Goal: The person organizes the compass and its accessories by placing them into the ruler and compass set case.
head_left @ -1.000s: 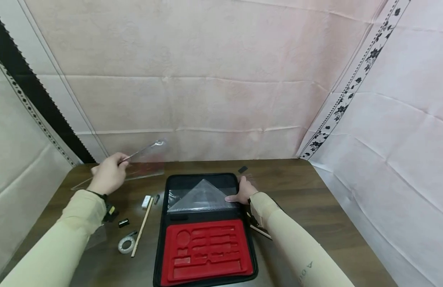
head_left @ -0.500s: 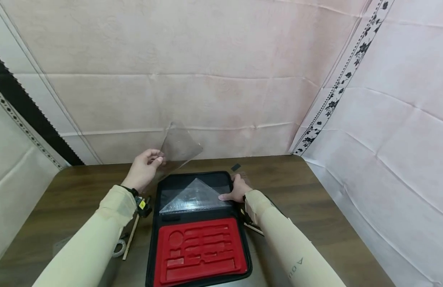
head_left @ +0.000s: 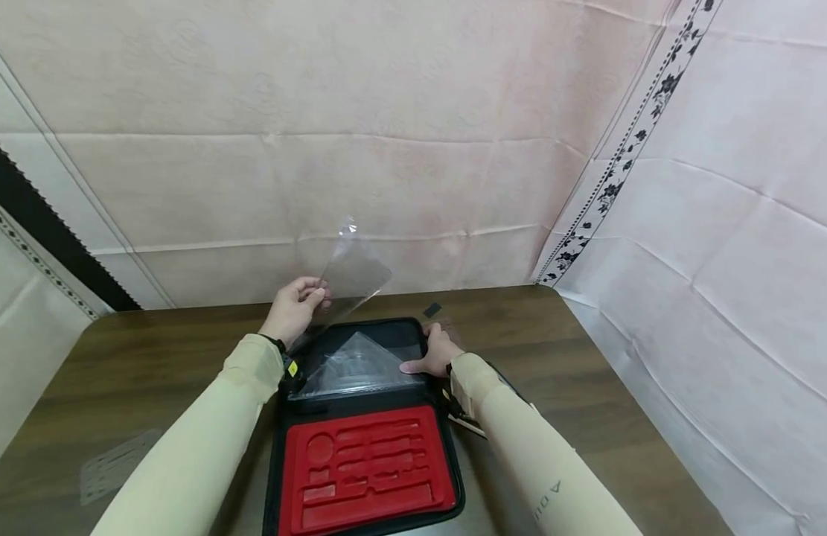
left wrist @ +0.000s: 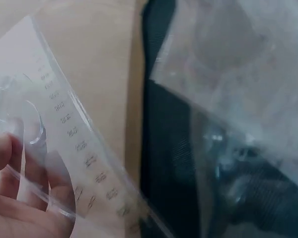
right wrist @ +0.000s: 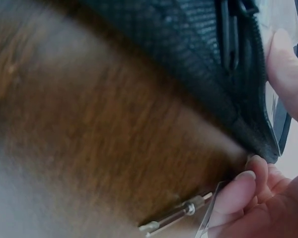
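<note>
In the head view my left hand (head_left: 295, 307) pinches a clear set square (head_left: 356, 279), tilted up over the back left of an unfolded black zip case (head_left: 271, 476). Its printed scale shows in the left wrist view, where the fingers (left wrist: 32, 191) are seen through the plastic. Another clear set square (head_left: 359, 365) lies in the case's back half. My right hand (head_left: 435, 353) grips that half's right edge, thumb inside. In the right wrist view its fingertips (right wrist: 246, 191) are at the zipped corner (right wrist: 268, 148). A red moulded tray (head_left: 373, 469) fills the front half.
A clear stencil (head_left: 118, 463) lies at the left on the wooden table (head_left: 554, 387). Behind the case is a small dark piece (head_left: 432, 310). A slim metal tool (right wrist: 176, 215) lies near my right fingers. Cloth walls (head_left: 386, 112) stand around the table.
My left hand has brought the set square from the left over to the case and tilted it up. The right hand keeps its grip on the case edge. The head view has shifted slightly.
</note>
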`<state>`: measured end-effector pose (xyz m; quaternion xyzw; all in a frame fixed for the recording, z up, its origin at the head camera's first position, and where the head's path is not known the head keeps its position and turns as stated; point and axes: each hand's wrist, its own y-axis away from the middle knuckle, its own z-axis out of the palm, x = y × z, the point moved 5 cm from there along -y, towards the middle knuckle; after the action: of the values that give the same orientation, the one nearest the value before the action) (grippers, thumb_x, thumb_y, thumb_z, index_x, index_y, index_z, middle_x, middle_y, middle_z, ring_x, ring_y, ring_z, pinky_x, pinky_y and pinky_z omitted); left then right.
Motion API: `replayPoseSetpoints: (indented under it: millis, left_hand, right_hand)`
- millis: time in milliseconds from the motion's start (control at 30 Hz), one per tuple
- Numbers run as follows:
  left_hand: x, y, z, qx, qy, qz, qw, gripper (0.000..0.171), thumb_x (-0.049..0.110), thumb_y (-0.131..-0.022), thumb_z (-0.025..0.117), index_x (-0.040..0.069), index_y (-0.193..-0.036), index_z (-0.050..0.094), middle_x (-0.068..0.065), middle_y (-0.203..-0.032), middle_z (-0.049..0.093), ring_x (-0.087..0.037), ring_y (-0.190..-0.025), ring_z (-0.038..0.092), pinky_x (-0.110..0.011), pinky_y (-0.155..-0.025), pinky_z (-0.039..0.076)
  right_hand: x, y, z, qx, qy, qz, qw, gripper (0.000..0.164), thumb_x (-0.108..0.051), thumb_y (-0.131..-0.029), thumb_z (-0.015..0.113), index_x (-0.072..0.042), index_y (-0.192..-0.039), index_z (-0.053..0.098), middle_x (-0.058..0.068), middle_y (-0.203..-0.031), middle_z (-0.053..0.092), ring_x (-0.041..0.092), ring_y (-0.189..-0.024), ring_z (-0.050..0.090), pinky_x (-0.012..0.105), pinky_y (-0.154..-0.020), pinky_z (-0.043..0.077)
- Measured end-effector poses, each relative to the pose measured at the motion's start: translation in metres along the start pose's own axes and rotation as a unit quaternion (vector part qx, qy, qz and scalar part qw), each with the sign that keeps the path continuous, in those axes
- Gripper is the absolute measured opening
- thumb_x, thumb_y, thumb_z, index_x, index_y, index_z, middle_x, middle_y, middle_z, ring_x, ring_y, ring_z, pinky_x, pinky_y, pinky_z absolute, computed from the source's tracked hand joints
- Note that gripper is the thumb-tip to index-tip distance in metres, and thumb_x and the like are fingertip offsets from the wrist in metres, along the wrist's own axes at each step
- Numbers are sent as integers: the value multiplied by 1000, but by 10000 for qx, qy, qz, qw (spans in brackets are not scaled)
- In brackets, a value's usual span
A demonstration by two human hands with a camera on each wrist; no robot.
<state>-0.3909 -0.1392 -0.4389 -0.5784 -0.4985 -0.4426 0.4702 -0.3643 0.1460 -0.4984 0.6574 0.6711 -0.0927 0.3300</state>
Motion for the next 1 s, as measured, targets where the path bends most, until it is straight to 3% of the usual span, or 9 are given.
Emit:
replayPoseSetpoints:
  millis: [133,300,533,700,800,1000]
  left_hand:
    - [-12,-9,13,-124,-575,185,9981,28,8,-103,46,-4,-127,53,-23,-114,62,-30,-100,62,-37,-86,49]
    - [-27,-11,27,-409,-1422,300,9885,30,6,-103,42,0,-130,54,-19,-111,63,-31,-103,59,-42,-85,47]
    - [-35,-10,36,-594,-2031,394,9766,35,-2,-98,47,-1,-132,52,-19,-114,61,-33,-107,57,-44,-85,46]
    - [-34,-13,34,-380,-2039,407,9774,35,-2,-96,52,-4,-131,53,-21,-112,63,-33,-104,60,-44,-86,48]
    - [-31,-16,30,-17,-1986,472,9789,30,0,-96,55,-2,-126,58,-19,-109,65,-32,-101,60,-43,-84,48]
    - [-28,-17,27,326,-2097,589,9754,24,1,-95,57,-1,-119,63,-18,-104,67,-33,-96,60,-44,-83,47]
  right_hand:
    - [-2,1,0,73,26,-86,9999,95,-48,-71,83,-7,-137,29,20,-137,39,29,-122,45,43,-98,40]
    - [-4,6,0,72,26,-195,9998,93,-48,-72,83,-5,-135,30,19,-133,42,29,-118,46,42,-98,40]
    - [0,3,-2,219,2,-185,9996,94,-49,-69,84,-6,-134,32,18,-130,43,27,-114,47,42,-98,41]
    - [3,-3,1,265,-2,-153,9995,95,-49,-68,85,-6,-134,32,18,-130,43,28,-115,47,43,-98,40]
    - [5,-5,2,258,12,-134,9996,96,-50,-68,85,-6,-135,32,18,-132,42,28,-117,47,43,-99,40]
    - [7,-6,3,205,-7,-46,9998,97,-50,-68,84,-7,-137,30,17,-137,40,27,-120,45,44,-99,40]
